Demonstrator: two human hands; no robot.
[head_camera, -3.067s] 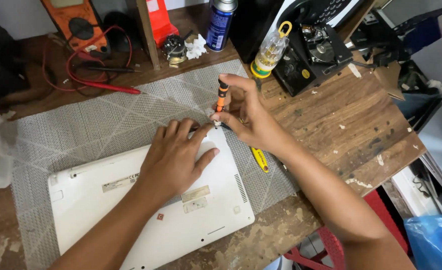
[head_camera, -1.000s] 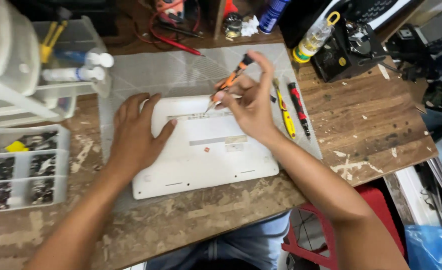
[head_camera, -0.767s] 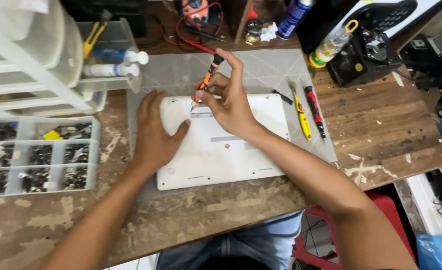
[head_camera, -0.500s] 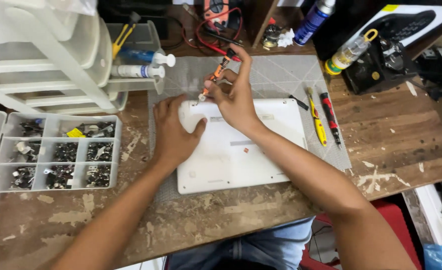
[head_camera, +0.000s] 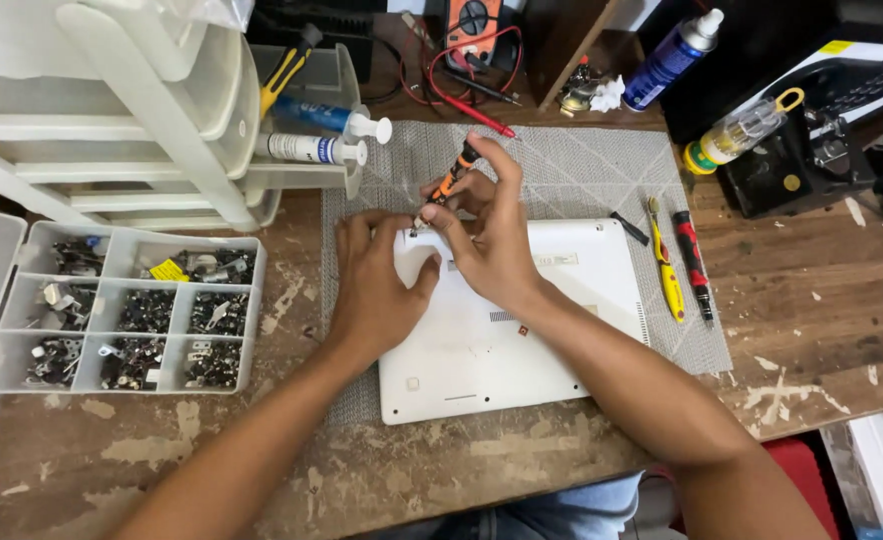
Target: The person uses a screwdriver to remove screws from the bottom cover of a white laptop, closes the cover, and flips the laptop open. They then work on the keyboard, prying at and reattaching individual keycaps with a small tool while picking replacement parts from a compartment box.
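One white laptop point(head_camera: 522, 330) lies underside up on the grey mat point(head_camera: 582, 170). The left hand point(head_camera: 377, 285) has slid to its far-left corner, fingers spread flat; the right hand point(head_camera: 487, 240) pinches one orange screwdriver point(head_camera: 449, 183) there now, so work moved corners. Two more screwdrivers point(head_camera: 680, 260) lie right; one parts tray point(head_camera: 122, 310) has come into view at the left.

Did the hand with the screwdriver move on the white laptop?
Yes. The right hand and screwdriver went from the laptop's far right corner to its far left corner.
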